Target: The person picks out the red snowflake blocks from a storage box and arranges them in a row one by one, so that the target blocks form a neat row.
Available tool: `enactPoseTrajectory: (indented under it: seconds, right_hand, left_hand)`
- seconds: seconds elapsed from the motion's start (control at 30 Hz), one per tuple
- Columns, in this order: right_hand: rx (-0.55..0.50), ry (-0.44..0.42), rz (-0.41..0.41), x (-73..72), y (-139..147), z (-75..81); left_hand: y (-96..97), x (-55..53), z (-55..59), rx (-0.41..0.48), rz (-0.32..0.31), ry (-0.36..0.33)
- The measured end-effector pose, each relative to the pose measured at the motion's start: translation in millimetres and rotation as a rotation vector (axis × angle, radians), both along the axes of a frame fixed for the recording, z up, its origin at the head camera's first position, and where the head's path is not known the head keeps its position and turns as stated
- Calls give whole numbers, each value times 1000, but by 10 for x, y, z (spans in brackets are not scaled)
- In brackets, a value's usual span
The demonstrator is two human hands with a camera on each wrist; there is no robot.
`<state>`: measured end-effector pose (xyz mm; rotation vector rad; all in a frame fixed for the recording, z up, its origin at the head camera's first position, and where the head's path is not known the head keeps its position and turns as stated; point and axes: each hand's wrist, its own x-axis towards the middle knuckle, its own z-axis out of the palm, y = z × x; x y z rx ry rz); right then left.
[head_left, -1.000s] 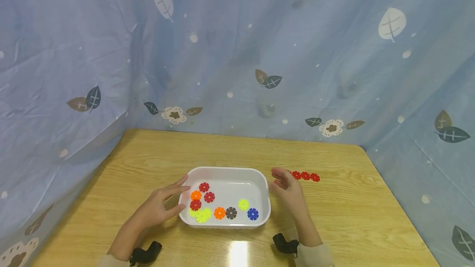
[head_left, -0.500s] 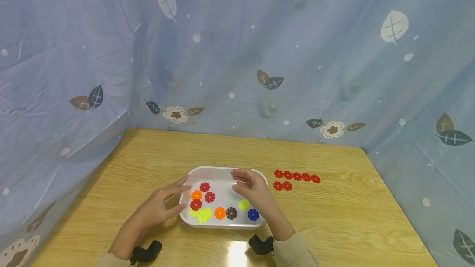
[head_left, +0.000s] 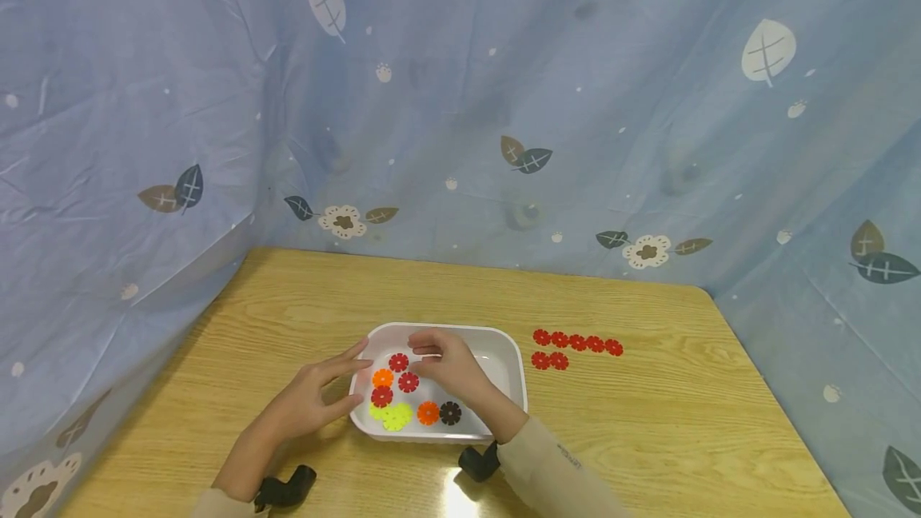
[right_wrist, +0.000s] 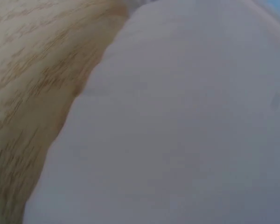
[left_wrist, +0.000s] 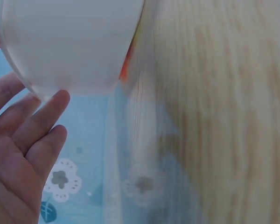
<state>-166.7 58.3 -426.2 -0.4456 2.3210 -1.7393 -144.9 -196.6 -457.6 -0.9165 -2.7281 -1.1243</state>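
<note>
Now the right hand (head_left: 455,362) is above the middle of the white tray (head_left: 507,368), having slid leftward from the right half within half a second; the forearm (head_left: 502,414) hides the yellow and blue discs seen there earlier. Its fingers are loosely bent, thumb apart, near the red discs (head_left: 408,382); whether they touch one I cannot tell. The left hand (head_left: 311,400), fingers spread, stays against the tray's left end. The tray lies at lower centre, its long axis left to right, as does the row of five red pieces (head_left: 578,342) right of centre.
</note>
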Motion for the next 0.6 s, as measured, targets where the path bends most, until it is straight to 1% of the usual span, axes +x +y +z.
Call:
enactPoseTrajectory:
  seconds: [0.13, 0.23, 0.3, 0.37, 0.6]
  right_hand:
    - [55, -38, -17, -45, -55, -76]
    - [102, -87, -30, -61, -80, -152]
    - [142, -98, -33, -63, -93, -191]
    - [183, -95, -30, -58, -109, -219]
    - [349, -42, -18, -26, -168, -280]
  left_hand:
    - [-1, -2, 0, -2, -5, -7]
    - [-1, 1, 7, -2, -6, -8]
    - [1, 3, 13, -1, -8, -5]
    - [3, 5, 17, -1, -7, -2]
    - [4, 19, 23, -4, -3, 3]
